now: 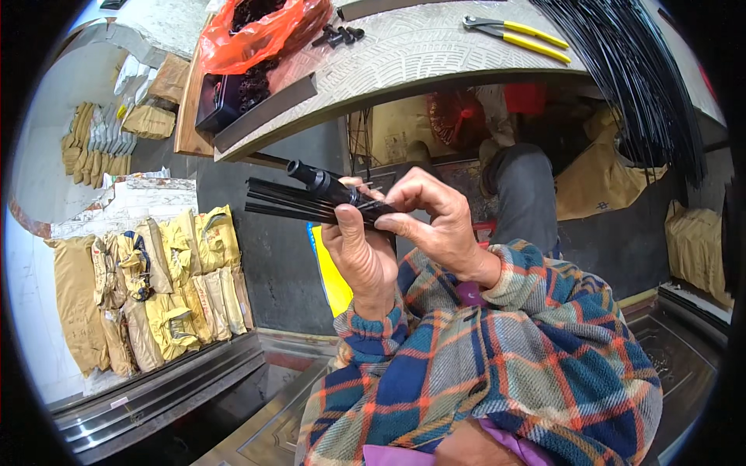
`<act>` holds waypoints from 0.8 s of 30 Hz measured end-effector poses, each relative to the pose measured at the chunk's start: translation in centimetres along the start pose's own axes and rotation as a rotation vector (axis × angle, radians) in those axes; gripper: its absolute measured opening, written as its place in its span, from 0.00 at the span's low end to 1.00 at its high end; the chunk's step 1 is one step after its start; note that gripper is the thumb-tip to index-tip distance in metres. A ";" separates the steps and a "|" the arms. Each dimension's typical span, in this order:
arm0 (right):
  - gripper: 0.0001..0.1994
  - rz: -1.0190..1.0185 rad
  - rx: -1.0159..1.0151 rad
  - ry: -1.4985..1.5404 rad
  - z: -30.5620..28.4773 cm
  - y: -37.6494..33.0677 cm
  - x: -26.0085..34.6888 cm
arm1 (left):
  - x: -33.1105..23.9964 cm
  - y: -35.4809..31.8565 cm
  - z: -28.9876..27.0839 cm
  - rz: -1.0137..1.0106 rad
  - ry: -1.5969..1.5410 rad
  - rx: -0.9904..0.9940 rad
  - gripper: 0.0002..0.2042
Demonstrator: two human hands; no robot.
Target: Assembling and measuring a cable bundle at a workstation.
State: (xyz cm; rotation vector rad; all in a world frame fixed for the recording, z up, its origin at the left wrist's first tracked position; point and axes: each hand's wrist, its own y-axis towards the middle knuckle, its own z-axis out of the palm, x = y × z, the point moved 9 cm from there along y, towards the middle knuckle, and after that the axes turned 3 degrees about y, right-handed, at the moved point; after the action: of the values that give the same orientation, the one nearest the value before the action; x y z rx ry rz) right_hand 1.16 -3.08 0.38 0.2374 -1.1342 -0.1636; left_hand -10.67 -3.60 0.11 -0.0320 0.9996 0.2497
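Note:
Before my chest I hold what looks like an umbrella frame (322, 186): a black tube with a stepped, wider end, alongside a fan of thin black ribs (276, 200). My left hand (361, 268) is closed round it from below, thumb pressed along the ribs. At its right end my right hand (439, 217) pinches the ribs between thumb and forefinger. Exactly what lies between those fingertips is too small to make out. The free rib ends and the tube's thick end point left.
A patterned table (404, 46) stands ahead, bearing yellow-handled pincers (517, 39), small black parts (338, 35) and an orange-red plastic bag (260, 39). A bundle of long black rods (637, 85) hangs over its right side. Brown paper packages (155, 287) lie at left.

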 end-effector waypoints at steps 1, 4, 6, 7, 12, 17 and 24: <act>0.08 0.013 -0.026 0.038 -0.2 -0.1 0.0 | 0.0 0.0 0.3 0.007 -0.005 0.026 0.19; 0.09 -0.139 0.030 -0.120 -0.1 0.1 1.0 | 0.1 0.0 0.5 -0.002 -0.025 0.034 0.19; 0.09 -0.205 0.037 -0.175 0.1 0.2 1.6 | 0.0 -0.2 0.6 0.007 -0.027 0.037 0.19; 0.09 -0.272 0.041 -0.229 0.2 0.1 2.2 | 0.1 -0.3 0.5 0.008 -0.023 0.012 0.19; 0.09 -0.256 0.047 -0.218 0.4 0.0 2.7 | -0.1 -0.6 0.5 0.043 0.017 0.009 0.20; 0.08 -0.120 0.146 -0.150 0.6 0.8 1.8 | -1.5 -1.0 0.4 0.230 0.122 -0.023 0.22; 0.06 0.117 0.190 0.047 0.5 0.6 0.9 | -1.9 -1.3 1.9 0.286 0.276 0.016 0.26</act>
State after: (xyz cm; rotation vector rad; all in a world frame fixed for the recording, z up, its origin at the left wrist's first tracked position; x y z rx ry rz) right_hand 1.05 -2.76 1.59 0.3409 -1.1148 0.0537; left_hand -9.84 -4.96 2.61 0.0945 1.2816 0.5090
